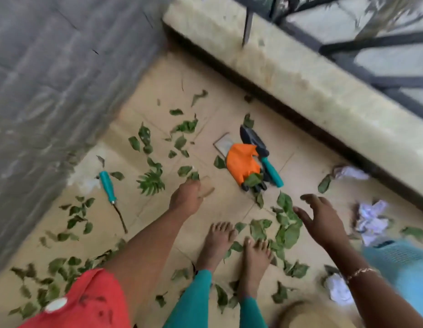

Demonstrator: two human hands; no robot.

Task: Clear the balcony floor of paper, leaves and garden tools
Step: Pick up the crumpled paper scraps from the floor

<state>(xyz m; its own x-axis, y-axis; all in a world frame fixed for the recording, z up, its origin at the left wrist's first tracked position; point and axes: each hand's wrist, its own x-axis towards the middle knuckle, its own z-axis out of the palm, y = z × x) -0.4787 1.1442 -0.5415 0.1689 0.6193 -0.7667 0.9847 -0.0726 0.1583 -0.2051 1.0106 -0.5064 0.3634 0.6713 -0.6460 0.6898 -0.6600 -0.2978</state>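
Note:
Green leaves (150, 183) lie scattered over the beige balcony floor (231, 114). My left hand (185, 197) is low over the floor, its fingers curled round a green leaf (193, 175) and a tan scrap (207, 190). My right hand (322, 220) hovers above a leaf pile (287, 229) with fingers spread and holds nothing. A teal-handled hand tool (108, 185) lies to the left. A black trowel with a teal handle (261, 152) lies beside an orange glove (241, 162). Crumpled papers (371, 221) lie at right, with one more (338, 290) by my right forearm and another (350, 172) by the ledge.
A grey brick wall (51, 91) bounds the left. A low concrete ledge (312, 86) with a black railing (371, 41) runs along the right. My bare feet (236, 245) stand among leaves. A light blue basket (404, 266) sits at right, a small flat card (221, 144) near the glove.

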